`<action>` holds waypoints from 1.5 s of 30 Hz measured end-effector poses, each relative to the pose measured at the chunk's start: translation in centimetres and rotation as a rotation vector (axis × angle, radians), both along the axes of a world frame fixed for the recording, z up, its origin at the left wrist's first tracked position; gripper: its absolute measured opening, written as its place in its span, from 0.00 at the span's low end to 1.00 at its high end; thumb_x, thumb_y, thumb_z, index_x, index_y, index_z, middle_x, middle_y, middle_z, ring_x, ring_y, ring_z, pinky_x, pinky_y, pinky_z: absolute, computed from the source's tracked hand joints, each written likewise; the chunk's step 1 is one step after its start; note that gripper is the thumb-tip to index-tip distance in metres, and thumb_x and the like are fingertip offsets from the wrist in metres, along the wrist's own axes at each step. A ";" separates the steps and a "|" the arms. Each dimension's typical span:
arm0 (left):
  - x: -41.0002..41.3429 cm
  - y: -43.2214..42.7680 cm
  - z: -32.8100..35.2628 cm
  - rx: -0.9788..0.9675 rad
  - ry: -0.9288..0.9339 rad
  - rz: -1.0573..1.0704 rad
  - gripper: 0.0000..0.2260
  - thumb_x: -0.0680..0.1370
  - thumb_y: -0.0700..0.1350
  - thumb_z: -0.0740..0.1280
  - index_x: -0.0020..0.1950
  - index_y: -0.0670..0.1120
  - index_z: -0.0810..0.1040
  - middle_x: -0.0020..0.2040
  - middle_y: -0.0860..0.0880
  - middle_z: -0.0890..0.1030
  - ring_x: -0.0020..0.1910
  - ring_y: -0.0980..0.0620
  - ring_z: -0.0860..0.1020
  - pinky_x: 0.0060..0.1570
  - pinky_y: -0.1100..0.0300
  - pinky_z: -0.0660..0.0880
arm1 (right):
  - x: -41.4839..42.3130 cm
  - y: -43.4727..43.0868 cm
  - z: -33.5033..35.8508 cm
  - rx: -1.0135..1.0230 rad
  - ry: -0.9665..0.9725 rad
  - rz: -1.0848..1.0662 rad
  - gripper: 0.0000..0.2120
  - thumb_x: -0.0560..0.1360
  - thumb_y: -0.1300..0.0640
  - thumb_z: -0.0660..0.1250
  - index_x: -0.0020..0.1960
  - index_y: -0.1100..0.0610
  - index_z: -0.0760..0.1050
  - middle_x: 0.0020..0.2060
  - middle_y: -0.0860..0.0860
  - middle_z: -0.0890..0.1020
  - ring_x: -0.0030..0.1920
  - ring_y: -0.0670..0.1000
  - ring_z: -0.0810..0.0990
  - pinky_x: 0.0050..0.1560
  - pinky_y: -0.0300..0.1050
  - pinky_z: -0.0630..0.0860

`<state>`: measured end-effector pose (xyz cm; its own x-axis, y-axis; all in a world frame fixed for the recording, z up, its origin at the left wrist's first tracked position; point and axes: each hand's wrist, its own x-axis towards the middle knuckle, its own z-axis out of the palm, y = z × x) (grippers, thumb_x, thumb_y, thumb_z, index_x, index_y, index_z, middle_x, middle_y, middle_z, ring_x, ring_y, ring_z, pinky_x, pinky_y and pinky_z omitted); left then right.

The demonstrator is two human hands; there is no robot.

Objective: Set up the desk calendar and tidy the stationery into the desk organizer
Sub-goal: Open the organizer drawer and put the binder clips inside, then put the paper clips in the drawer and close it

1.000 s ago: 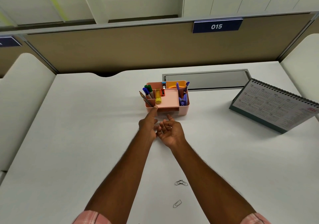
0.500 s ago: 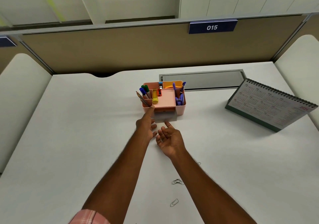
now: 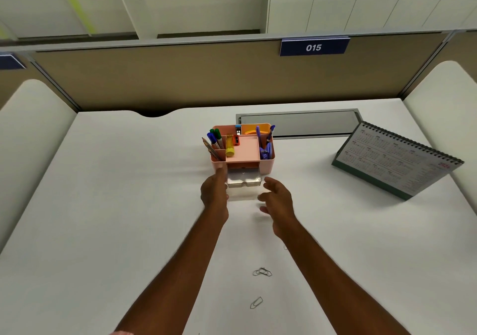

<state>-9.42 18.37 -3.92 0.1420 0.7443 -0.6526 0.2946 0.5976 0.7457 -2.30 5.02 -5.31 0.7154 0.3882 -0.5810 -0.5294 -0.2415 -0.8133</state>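
Since the earlier frames, a clear drawer (image 3: 244, 178) is now standing pulled out from the front of the pink organizer (image 3: 268, 163), and the right hand (image 3: 277, 199) is sitting further to the right of the left hand (image 3: 214, 192).

Hands: the left hand is resting against the organizer's front left corner, fingers extended and holding nothing. The right hand is hovering just right of the drawer, fingers spread wide and loosely curled, holding nothing.

Organizer: it is standing near the middle of the white desk (image 3: 103, 205). Blue and green markers (image 3: 215, 138) and a pencil (image 3: 210, 148) are leaning in the left compartments; a yellow highlighter (image 3: 229, 147) is lying at the left of the shallow middle tray; purple pens (image 3: 265, 141) are standing in the right compartment. Small blue and orange items are sitting at the back, too small to tell apart.

Calendar: a desk calendar (image 3: 395, 159) with a spiral top edge is standing tilted on its green base at the desk's right, well apart from the organizer.

Loose items: a cluster of paper clips (image 3: 262, 272) and a single paper clip (image 3: 256, 303) are lying on the desk near the right forearm.

Surface and room: a grey cable hatch (image 3: 309, 123) is lying flush in the desk behind the organizer. A tan partition (image 3: 154, 76) is running along the back, carrying a blue sign (image 3: 314, 47) reading 015. Pale padded side panels are flanking the desk, and white shelving is rising above the partition.
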 end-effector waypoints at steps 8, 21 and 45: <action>-0.6 -1.9 -1.0 0.063 0.015 0.007 0.18 0.83 0.58 0.64 0.63 0.45 0.78 0.53 0.49 0.78 0.54 0.48 0.77 0.66 0.49 0.76 | -0.5 0.0 0.4 -0.074 -0.228 0.199 0.37 0.74 0.74 0.68 0.76 0.46 0.69 0.74 0.51 0.73 0.63 0.48 0.73 0.62 0.50 0.78; -1.6 -2.7 -1.5 0.099 -0.019 -0.016 0.14 0.83 0.59 0.64 0.59 0.50 0.77 0.55 0.50 0.78 0.56 0.48 0.77 0.70 0.44 0.75 | -1.0 -0.7 0.4 -0.091 -0.236 0.224 0.35 0.75 0.72 0.67 0.77 0.49 0.67 0.75 0.51 0.72 0.73 0.55 0.71 0.64 0.53 0.77; -12.0 -13.3 -4.0 0.627 0.240 -0.714 0.11 0.79 0.43 0.71 0.60 0.47 0.85 0.62 0.52 0.82 0.66 0.53 0.76 0.68 0.60 0.71 | -2.5 -15.5 -2.2 -0.630 -1.084 0.903 0.08 0.80 0.55 0.64 0.53 0.50 0.82 0.51 0.46 0.77 0.56 0.50 0.74 0.43 0.49 0.79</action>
<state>-21.41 5.09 -7.90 0.6092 0.7564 -0.2382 0.6179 -0.2645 0.7404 -4.81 -10.43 -7.48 0.5580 0.8089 -0.1855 0.7337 -0.5853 -0.3452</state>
